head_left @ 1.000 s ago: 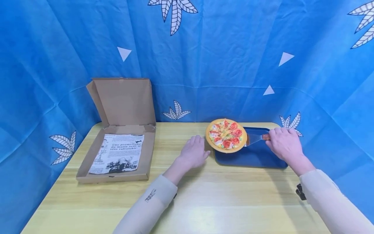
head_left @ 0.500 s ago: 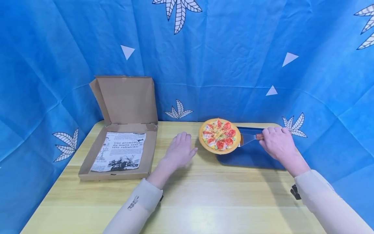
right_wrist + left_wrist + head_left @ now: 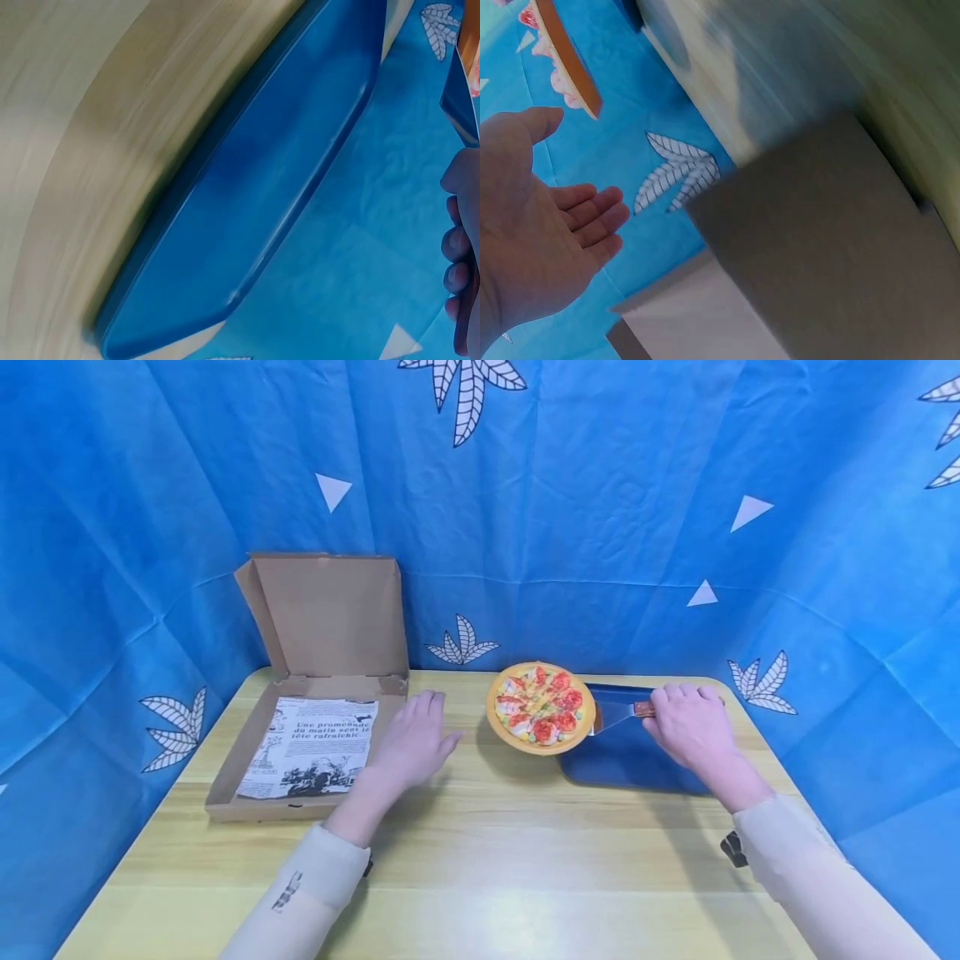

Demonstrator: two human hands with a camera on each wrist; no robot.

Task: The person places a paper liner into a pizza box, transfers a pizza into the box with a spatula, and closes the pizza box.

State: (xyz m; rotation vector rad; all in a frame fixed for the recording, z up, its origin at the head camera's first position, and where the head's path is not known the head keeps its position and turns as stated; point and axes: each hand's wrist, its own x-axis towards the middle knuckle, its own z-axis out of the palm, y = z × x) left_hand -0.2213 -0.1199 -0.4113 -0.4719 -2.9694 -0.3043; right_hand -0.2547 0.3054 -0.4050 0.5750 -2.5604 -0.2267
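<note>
One pizza [image 3: 540,707] overhangs the tray [image 3: 637,764] edge; table [image 3: 487,827] beyond lies bare.

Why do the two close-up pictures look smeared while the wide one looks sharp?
Head view: sharp and evenly lit, with soft shadows under the pizza and both arms, though the backdrop bows like a wide lens. Left wrist view: the table and cardboard box are streaked with motion blur. Right wrist view: the table blurs, the blue tray less so.

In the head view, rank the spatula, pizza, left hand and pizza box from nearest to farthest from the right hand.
1. spatula, held in the right hand.
2. pizza, on the spatula's blade, just left.
3. left hand, mid-table, open.
4. pizza box, far left, lid up.
</note>
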